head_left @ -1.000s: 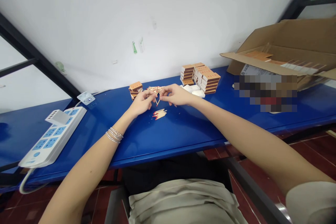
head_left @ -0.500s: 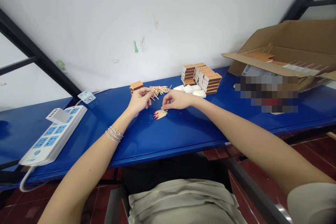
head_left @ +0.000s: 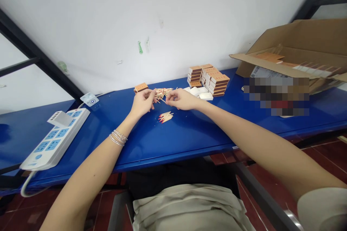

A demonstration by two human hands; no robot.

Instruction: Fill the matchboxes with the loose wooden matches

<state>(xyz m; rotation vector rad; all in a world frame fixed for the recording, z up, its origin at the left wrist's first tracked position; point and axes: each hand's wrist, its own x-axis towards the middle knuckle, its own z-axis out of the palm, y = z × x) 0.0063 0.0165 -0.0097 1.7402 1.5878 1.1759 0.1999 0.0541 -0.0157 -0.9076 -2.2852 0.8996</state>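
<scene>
My left hand [head_left: 143, 102] and my right hand [head_left: 181, 99] are both pinched over a loose heap of matches [head_left: 162, 92] at the back of the blue table [head_left: 173, 140]. Each hand's fingers are closed on matches from that heap. A small neat bundle of red-tipped matches [head_left: 165, 117] lies on the table just in front of the hands. An orange matchbox [head_left: 141, 87] sits behind my left hand. Silver bracelets ring my left wrist.
Stacks of orange matchboxes [head_left: 210, 78] and white inner trays [head_left: 202, 94] stand behind my right hand. An open cardboard carton [head_left: 292, 57] sits at the far right. A white and blue power strip [head_left: 54, 139] lies at the left. The white wall is close behind.
A second ago both hands held a match together above the bundle. The right hand dipped to the bundle, then both hands moved back to the loose heap.
</scene>
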